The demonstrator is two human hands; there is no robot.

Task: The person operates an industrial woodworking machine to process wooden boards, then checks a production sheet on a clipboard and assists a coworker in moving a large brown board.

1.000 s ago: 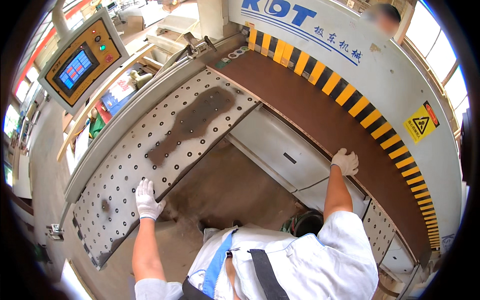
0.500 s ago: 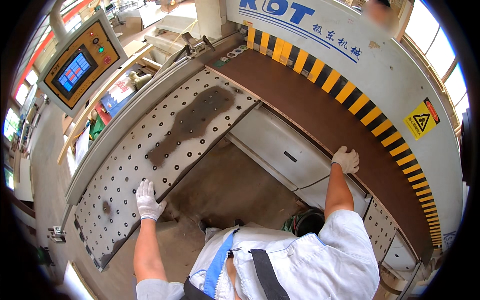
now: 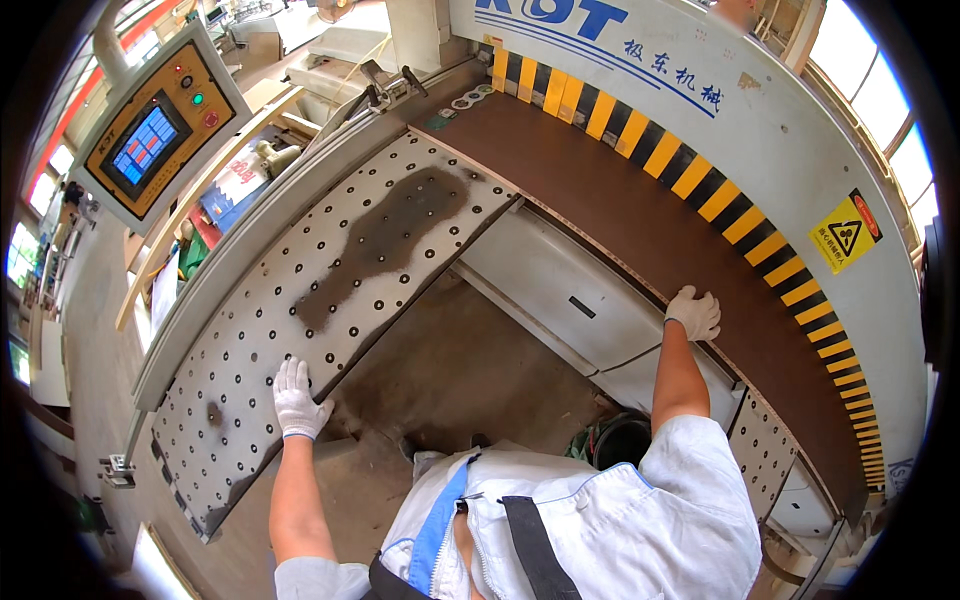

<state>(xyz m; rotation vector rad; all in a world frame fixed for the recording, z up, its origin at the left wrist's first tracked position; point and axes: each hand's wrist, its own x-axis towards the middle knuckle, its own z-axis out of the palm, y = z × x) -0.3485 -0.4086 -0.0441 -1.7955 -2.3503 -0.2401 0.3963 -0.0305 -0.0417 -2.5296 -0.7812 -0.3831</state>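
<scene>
1. Two gloved hands are in my feed; the left hand, lower left of the frame, is spread flat on the perforated tabletop, fingers close together toward the upper edge, thumb out to the right, grasping nothing that I can see.
2. I have the right hand right of centre, laid on the brown board at its near edge, fingers loosely bent and slightly apart, pointing right; I cannot tell whether any part of it reaches under that edge.
3. From my view the board stretches from upper centre to lower right, its long axis slanting down rightward and bowed by the lens.
4. I see it lying alongside a yellow-and-black striped strip on the pale machine beam.
5. Its face looks plain, dark reddish brown and mostly even to me, with a thin, paler near edge.
</scene>
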